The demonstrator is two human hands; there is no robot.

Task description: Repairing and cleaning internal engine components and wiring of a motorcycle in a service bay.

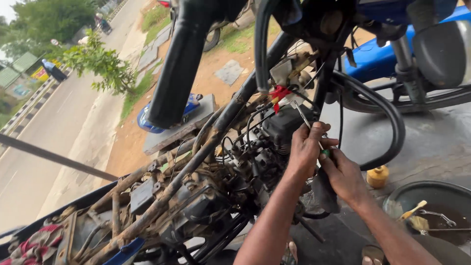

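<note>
Gripping screwdriver (314,135) with both hands: left hand (305,147) closed around thin shank, right hand (343,174) wrapped on green handle, probably. Tip up near red connector (279,93) on motorcycle frame (196,162). Stiff, light, likely greasy; hold at handle.

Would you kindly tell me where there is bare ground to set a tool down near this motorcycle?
Bare concrete lies between the front wheel and the dark basin. The engine area under both hands is crowded with cables.

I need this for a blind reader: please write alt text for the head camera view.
Two bare hands work a screwdriver into a stripped motorcycle frame: the left hand guides its shaft, the right hand holds its handle. A dark basin with brushes sits at the lower right.
</note>
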